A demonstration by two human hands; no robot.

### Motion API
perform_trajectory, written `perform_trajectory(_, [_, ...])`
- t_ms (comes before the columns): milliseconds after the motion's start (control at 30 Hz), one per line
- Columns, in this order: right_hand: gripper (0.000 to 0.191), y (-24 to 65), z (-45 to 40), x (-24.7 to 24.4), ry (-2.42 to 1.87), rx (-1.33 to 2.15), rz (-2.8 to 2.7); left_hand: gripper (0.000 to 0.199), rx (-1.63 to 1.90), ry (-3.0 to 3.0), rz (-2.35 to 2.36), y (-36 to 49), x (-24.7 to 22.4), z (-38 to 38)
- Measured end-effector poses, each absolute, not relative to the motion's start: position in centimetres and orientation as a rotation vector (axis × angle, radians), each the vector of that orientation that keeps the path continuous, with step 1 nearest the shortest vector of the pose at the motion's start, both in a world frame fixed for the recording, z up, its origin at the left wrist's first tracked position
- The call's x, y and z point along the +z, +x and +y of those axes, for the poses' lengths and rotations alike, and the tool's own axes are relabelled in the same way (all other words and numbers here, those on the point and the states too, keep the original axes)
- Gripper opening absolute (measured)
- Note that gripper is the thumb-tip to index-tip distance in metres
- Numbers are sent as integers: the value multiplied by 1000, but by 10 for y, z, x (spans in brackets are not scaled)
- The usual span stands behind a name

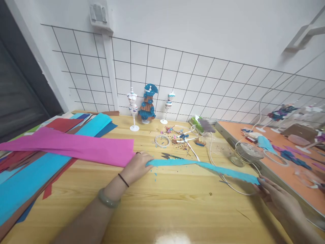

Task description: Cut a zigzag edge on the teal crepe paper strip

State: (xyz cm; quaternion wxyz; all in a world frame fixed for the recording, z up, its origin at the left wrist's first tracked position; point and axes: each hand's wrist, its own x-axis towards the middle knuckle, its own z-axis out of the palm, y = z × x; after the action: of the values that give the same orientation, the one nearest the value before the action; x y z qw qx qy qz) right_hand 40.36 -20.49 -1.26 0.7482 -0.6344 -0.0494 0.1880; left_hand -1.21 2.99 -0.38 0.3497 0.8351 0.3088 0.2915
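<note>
A long light-blue strip of crepe paper point(175, 162), with one edge cut jagged, stretches across the table between my two hands. My left hand point(138, 165) is closed on its left end, beside the pink crepe paper sheet point(111, 149). At the right end, my right hand point(275, 195) pinches the strip between thumb and fingers. Just behind the strip lies a pair of dark thread snips point(172, 156). Small blue paper scraps point(155, 174) are scattered in front of the left part of the strip.
Folded coloured crepe paper point(93, 127) is piled at the left. At the back stand a white mini dress form point(132, 101), one in a blue and brown paper dress point(148, 105), and a third form point(170, 100). A tape roll point(161, 141) and a white cable point(210, 149) lie nearby.
</note>
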Motion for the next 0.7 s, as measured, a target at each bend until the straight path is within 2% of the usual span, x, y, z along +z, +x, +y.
perform_trajectory(100, [21, 402, -205, -10, -1396, 413, -123, 18, 524, 2574, 799, -15, 1, 24])
perform_trajectory(167, [22, 401, -205, -9, -1407, 409, -124, 21, 517, 2580, 821, -18, 0, 24])
perform_trajectory(433, [14, 407, -201, -5, -1392, 354, -184, 31, 804, 2281, 830, -18, -12, 32])
perform_trajectory(700, [10, 424, -203, 9, -1400, 333, -231, 47, 825, 1663, 883, -17, 3, 38])
